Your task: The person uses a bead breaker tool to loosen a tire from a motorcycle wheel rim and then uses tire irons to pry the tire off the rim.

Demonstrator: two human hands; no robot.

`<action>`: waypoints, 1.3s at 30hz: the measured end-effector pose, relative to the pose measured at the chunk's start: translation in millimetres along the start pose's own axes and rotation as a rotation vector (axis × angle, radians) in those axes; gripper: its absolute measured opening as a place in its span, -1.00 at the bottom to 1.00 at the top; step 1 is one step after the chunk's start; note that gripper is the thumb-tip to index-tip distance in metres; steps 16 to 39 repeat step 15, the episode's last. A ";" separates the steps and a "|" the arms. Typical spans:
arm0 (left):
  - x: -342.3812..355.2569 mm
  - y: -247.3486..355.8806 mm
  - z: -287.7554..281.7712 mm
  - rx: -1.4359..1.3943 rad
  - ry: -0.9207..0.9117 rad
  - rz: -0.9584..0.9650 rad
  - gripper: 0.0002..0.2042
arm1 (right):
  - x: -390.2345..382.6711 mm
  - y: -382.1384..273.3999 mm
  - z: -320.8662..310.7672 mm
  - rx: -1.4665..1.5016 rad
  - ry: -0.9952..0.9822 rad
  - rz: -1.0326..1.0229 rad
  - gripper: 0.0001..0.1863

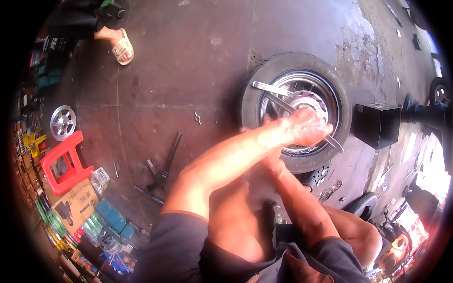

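A wheel with a black tyre [293, 162] and a silver rim lies flat on the floor in front of me, a slotted brake disc [306, 96] at its centre. My left hand [307, 128] is closed round a metal bar, seemingly a tyre lever [334, 143], slanting across the rim. A shiny flat metal lever [271, 88] rests over the rim's upper left; I cannot tell whether the two pieces join. My left forearm crosses over my right. Behind it, my right hand [272, 158] is at the tyre's near left side, most of its fingers hidden.
A black box [377, 123] stands right of the wheel. Left are a red plastic stool [66, 162], a silver wheel cover [63, 123], a cardboard box [75, 207] and tools [158, 172]. Another person's sandalled foot [123, 49] is at the upper left; another person's leg [424, 113] is at right.
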State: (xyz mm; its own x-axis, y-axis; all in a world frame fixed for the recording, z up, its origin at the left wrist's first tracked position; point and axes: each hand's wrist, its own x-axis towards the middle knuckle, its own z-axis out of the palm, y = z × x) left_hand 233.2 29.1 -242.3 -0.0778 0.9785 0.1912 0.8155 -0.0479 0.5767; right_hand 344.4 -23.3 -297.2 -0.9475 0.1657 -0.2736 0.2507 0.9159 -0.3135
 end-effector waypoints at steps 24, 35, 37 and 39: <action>29.3 94.3 -79.3 -0.187 0.213 0.050 -0.92 | -9.8 -0.1 -18.4 0.157 0.123 0.114 0.02; 29.3 94.3 -79.3 -0.187 0.213 0.050 -0.92 | -9.8 -0.1 -18.4 0.157 0.123 0.114 0.02; 29.3 94.3 -79.3 -0.187 0.213 0.050 -0.92 | -9.8 -0.1 -18.4 0.157 0.123 0.114 0.02; 29.3 94.3 -79.3 -0.187 0.213 0.050 -0.92 | -9.8 -0.1 -18.4 0.157 0.123 0.114 0.02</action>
